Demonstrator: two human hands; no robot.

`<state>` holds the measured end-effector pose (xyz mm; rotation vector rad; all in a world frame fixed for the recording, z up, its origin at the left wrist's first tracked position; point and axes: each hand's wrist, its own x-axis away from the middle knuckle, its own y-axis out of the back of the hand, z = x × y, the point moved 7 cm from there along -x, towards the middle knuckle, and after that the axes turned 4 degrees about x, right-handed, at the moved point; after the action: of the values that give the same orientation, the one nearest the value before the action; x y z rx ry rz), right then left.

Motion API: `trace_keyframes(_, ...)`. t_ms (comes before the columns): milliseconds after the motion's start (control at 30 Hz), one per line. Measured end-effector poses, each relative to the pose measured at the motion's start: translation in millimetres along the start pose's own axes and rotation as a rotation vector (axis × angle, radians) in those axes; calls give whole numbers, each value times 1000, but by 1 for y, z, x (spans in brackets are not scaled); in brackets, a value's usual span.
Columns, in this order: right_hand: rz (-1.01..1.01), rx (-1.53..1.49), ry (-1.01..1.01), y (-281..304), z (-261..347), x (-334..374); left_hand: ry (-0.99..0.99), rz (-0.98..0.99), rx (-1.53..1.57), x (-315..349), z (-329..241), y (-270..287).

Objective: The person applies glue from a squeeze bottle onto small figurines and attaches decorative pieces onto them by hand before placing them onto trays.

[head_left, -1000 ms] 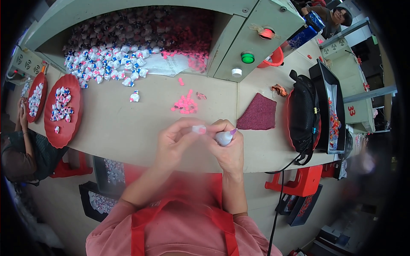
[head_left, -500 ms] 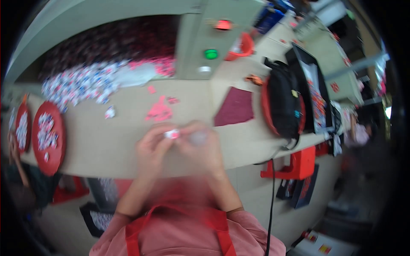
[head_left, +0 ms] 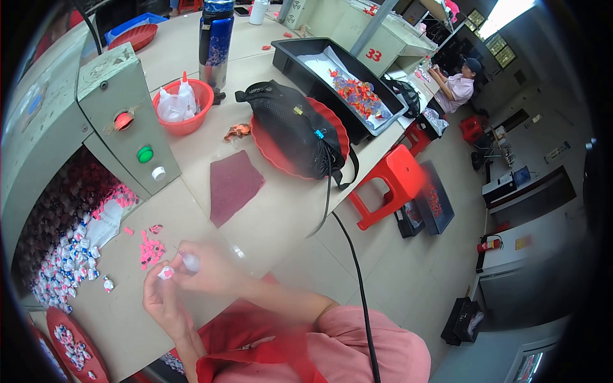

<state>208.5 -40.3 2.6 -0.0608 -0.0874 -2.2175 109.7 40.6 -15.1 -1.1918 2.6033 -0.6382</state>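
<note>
In my left hand (head_left: 165,306) a small white and pink figure (head_left: 166,272) is pinched between the fingertips. My right hand (head_left: 220,271) is closed on a small translucent squeeze bottle (head_left: 191,262), held close beside the figure; whether its tip touches is too small to tell. Just beyond my hands lies a cluster of small pink pieces (head_left: 152,251) on the table. A single white figure (head_left: 108,284) stands apart on the tabletop, to the left. Farther left, many white, blue and pink figures (head_left: 60,271) are heaped at the opening of a grey-green machine (head_left: 121,108).
A maroon cloth (head_left: 235,187) lies ahead. Beyond it are a black bag (head_left: 287,127) on a red tray, an orange basket (head_left: 199,99) of bottles, a blue flask (head_left: 215,48) and a black bin (head_left: 281,60). A black cable (head_left: 357,268) hangs near my right arm. A co-worker (head_left: 456,89) sits far right.
The view has swung to the right and tilted, so the table and machine sit farther left. My hands stay together, still holding the figure and bottle.
</note>
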Motion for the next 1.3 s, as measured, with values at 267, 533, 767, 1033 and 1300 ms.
trace_keyframes(267,-153,29,76,-1,-2,1,14,-21,-5,1,1,-1)
trace_keyframes(533,-139,64,67,0,-2,4,51,-1,44,2,6,4)
trace_keyframes(767,-110,69,31,1,1,8,84,25,72,1,11,10)
trace_keyframes(1033,-103,29,180,0,8,10,167,71,289,4,12,10)
trace_keyframes(1300,-36,-71,130,-8,4,10,158,74,281,8,12,12)
